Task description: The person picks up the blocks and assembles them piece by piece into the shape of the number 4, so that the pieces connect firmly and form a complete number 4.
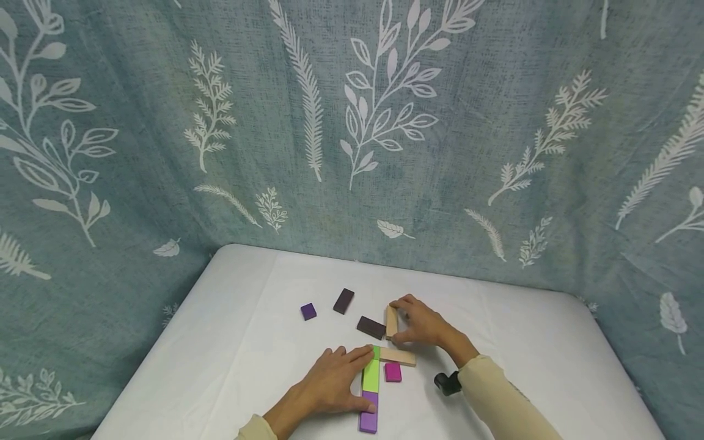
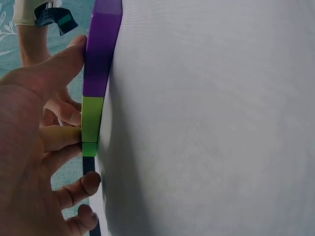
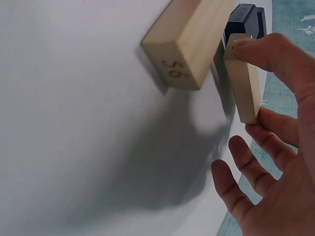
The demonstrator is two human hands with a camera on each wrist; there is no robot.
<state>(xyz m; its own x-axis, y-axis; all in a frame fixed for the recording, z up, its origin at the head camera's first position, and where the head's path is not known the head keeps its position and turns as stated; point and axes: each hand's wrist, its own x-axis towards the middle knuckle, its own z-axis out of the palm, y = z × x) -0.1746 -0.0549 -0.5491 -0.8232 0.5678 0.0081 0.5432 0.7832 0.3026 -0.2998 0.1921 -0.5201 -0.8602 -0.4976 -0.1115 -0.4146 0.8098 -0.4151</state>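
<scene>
A person's two bare hands work over a table covered in white cloth (image 1: 264, 366), before a teal curtain (image 1: 247, 140) printed with white leaves. The left hand (image 1: 332, 380) is spread with fingers extended, resting along a straight row of blocks: its index fingertip touches the short bright green block (image 1: 376, 352) at the far end, next to a lime green rectangular block (image 1: 371, 376), and its thumb touches the purple part (image 1: 369, 423) at the near end. The thumb covers some of the purple, so whether that is one block or two is hard to tell; the left wrist view cuts it off at the top.

The right hand (image 1: 420, 322) pinches a pale wooden rectangular block (image 1: 391, 324) by its two ends, thumb near, fingers far. Just beside it lies a dark rectangular block (image 1: 371, 327); whether they touch is unclear. A second pale wooden block (image 1: 398, 357) extends rightward from the row's green end; dark characters on its end, sideways in the right wrist view, are hard to read. Below it sits a small magenta square block (image 1: 393, 372). Farther off lie another dark rectangular block (image 1: 343, 301) and a small dark purple square block (image 1: 308, 311). Both beige sleeves (image 1: 500, 397) run out of frame.
</scene>
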